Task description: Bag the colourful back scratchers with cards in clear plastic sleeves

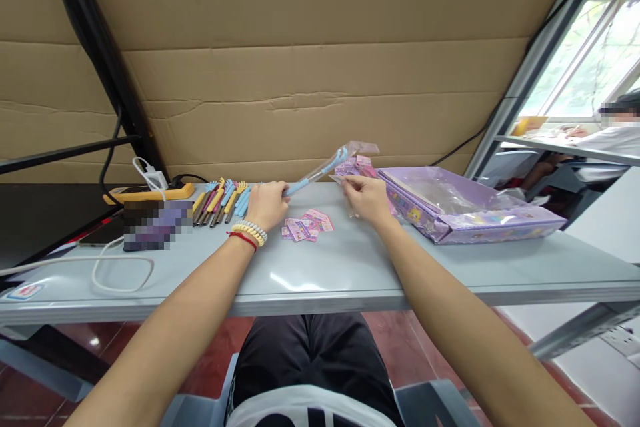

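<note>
My left hand (271,205) is closed around the lower end of a light blue back scratcher (320,172), which slants up to the right inside a clear plastic sleeve (363,147). My right hand (367,197) pinches a thin, clear-looking piece by its edge, too small to name surely. Beneath and between the hands lies a loose pile of small pink printed cards (306,225). More pink cards (361,166) sit behind my right hand, partly hidden by it. Left of my left hand, several yellow, blue and dark-pink back scratchers (220,201) lie side by side.
A purple open box (500,223) with crumpled clear plastic stands at the right. At the left are a yellow-edged device (155,193), a phone-like object (159,225), a charger (157,177) and a white cable (123,289). Cardboard (320,73) backs the table. Another person sits far right.
</note>
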The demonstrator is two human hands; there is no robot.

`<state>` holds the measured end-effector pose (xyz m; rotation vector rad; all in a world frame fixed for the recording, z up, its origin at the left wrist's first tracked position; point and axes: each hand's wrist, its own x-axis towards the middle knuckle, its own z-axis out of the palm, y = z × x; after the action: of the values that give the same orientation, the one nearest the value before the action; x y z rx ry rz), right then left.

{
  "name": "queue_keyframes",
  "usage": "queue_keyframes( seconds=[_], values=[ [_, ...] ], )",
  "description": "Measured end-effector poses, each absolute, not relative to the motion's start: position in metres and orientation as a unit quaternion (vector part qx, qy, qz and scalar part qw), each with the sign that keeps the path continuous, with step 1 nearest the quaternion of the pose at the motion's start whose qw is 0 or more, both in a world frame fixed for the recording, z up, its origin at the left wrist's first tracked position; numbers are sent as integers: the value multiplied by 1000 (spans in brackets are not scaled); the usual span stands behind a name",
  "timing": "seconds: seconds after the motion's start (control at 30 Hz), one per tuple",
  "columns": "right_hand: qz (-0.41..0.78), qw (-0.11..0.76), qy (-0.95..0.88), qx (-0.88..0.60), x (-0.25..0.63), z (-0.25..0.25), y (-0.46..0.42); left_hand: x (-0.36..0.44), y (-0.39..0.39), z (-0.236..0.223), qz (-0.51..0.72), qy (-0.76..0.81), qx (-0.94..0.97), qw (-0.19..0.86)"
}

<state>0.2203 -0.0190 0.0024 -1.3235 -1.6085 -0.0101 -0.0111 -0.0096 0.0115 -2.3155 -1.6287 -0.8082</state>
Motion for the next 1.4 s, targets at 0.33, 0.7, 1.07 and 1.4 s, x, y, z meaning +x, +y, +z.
queue_keyframes(
  seconds=[0.33,0.7,1.07,1.4],
  values=[
    [-16,626,-632,-457,218,2,-20,-13,-11,14,-247,-556,-786,112],
    [-74,653,-547,-518,224,6,-17,-13,-13,15,-239,-549,-792,116],
    [-154,622,-551,-535,225,7,-12,-14,-7,9,-269,-491,-822,104],
    [-238,621,-504,-552,235,8,-14,-11,-5,4,-245,-445,-860,59]
  ],
)
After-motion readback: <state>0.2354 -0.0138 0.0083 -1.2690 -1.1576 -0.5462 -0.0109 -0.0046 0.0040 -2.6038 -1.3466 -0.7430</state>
